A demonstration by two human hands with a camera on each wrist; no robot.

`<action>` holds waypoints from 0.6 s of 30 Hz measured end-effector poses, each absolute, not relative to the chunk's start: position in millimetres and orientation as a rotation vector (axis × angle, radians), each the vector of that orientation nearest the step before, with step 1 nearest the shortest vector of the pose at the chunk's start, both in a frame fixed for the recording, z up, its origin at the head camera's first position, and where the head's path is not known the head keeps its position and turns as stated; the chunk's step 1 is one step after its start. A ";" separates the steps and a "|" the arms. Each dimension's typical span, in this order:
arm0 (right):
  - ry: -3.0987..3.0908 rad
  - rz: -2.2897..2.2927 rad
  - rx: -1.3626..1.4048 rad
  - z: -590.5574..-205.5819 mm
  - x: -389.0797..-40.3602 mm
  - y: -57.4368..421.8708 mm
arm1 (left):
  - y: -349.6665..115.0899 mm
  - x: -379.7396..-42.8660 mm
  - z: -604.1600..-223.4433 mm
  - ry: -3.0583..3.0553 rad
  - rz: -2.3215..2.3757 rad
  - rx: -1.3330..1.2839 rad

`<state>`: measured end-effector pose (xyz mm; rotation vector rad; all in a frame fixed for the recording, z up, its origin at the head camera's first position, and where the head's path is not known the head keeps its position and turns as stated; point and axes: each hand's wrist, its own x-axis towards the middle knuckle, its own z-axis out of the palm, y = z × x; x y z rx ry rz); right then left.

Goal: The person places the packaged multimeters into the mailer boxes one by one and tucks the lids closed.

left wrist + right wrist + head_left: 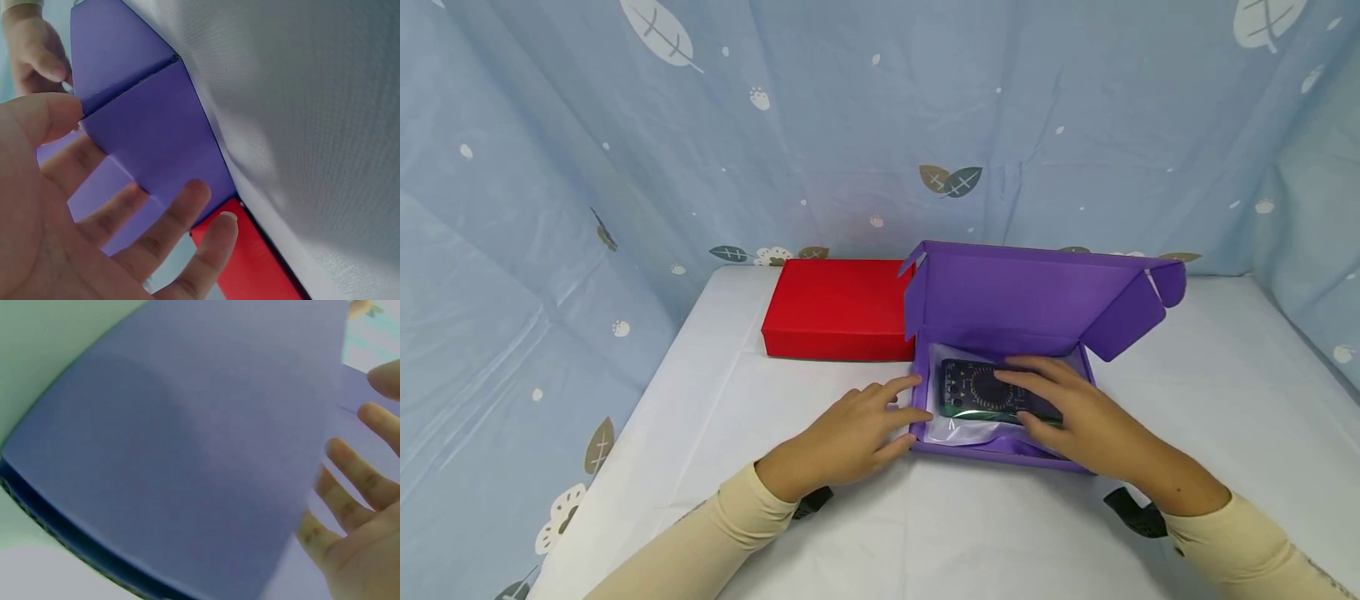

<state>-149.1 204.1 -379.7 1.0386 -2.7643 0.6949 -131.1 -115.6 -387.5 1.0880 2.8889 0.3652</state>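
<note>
A purple cardboard box stands on the table with its lid raised at the back. Inside it, on a clear plastic bag, lies a dark multimeter with a round dial, its right part covered by my right hand. That hand's fingers are spread over the multimeter; whether they press on it I cannot tell. At the box's left wall is my left hand, fingers apart, with fingertips at the rim. In the left wrist view its fingers are loosely extended beside the purple cardboard.
Left of the purple box sits a closed red box, near the back of the white table. The raised lid has side flaps, one jutting out to the right. A blue patterned curtain hangs behind.
</note>
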 end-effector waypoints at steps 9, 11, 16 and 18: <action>-2.454 0.798 1.019 -372.2 -137.9 205.9 | -115.7 -131.0 -387.7 2.880 0.380 1.085; -2.421 0.826 1.014 -370.4 -136.8 206.2 | -115.8 -131.3 -388.5 2.883 0.380 1.087; -2.353 0.903 0.990 -369.1 -135.0 206.8 | -116.2 -131.8 -389.6 2.884 0.385 1.090; -2.333 0.926 0.980 -369.8 -134.5 206.8 | -116.4 -131.6 -389.9 2.883 0.389 1.091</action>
